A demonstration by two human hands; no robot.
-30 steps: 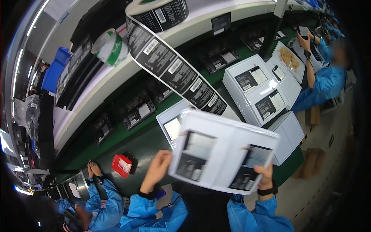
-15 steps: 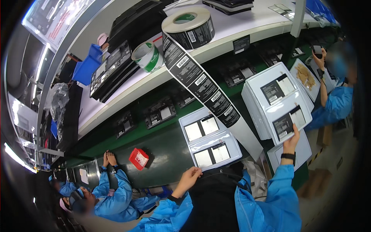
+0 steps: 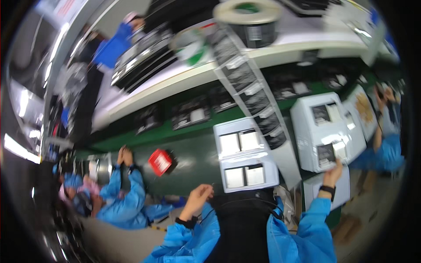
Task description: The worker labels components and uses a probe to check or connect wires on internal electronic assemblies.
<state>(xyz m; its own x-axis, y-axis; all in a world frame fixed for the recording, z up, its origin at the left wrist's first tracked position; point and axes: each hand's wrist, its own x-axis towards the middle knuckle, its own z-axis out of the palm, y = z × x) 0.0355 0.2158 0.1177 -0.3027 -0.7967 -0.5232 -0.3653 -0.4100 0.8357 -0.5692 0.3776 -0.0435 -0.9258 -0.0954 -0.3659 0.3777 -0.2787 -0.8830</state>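
My right hand [image 3: 332, 174] is at the near edge of a stacked white tray [image 3: 307, 149] on the right, its fingers closed at the lower corner of a flat black-labelled battery pack [image 3: 326, 155]. A pale block lies beside that pack. Further left, my left hand [image 3: 199, 197] is raised with its fingers curled together; blur hides whether anything is between them. It is apart from another white tray [image 3: 222, 163] in front of me, whose two compartments hold flat pale-and-black packs [image 3: 244, 176].
A strip of black labels [image 3: 254, 90] hangs from a large roll [image 3: 247, 13] on the shelf. Dark device parts [image 3: 191, 115] line the green conveyor. A red box [image 3: 160, 162] stands left. Co-workers' hands [image 3: 125, 155] are at far left, others at far right. A tape roll [image 3: 189, 46] sits on the shelf.
The view has turned and blurred. My left hand has drawn away from the near tray's edge to the left. My right hand has moved from the stacked tray's edge to the pack's corner.
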